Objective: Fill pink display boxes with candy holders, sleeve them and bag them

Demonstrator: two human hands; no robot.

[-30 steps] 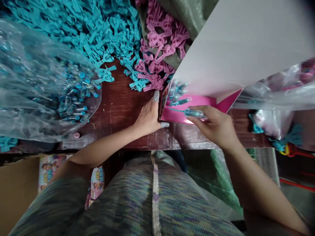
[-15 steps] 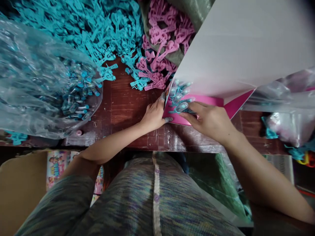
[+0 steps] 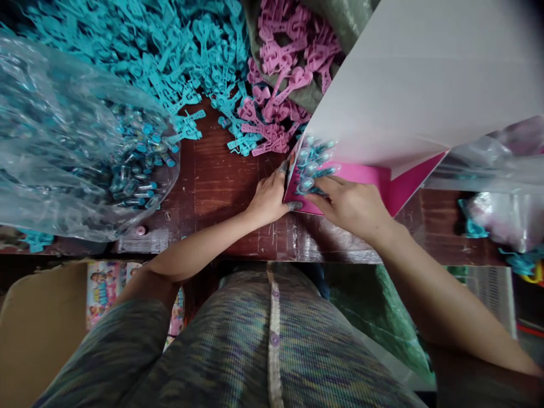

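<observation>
An open cardboard box (image 3: pixel 374 107), white inside with a pink bottom, rests tilted on the table edge. My left hand (image 3: pixel 268 195) is closed round its left side, with the thumb at the near corner and dark coverings on the fingertips. Along that side, inside the box, lie several blue plastic pieces with clear, rounded, shiny ends (image 3: pixel 315 154). Reaching into the box, my right hand (image 3: pixel 357 205) pinches one such blue piece (image 3: pixel 306 185) near the others. Its fingertips are partly hidden.
Loose turquoise plastic clips (image 3: pixel 170 51) heap at the back left, pink clips (image 3: pixel 280 62) beside them. A clear plastic bag (image 3: pixel 63 141) of small blue-capped tubes lies left. Another clear bag (image 3: pixel 505 221) sits right. A brown carton (image 3: pixel 42 328) stands below the table (image 3: pixel 221 170).
My right hand has moved slightly left, bringing the blue piece closer to the box's left side. The left hand keeps its hold. The whole view has shifted a little.
</observation>
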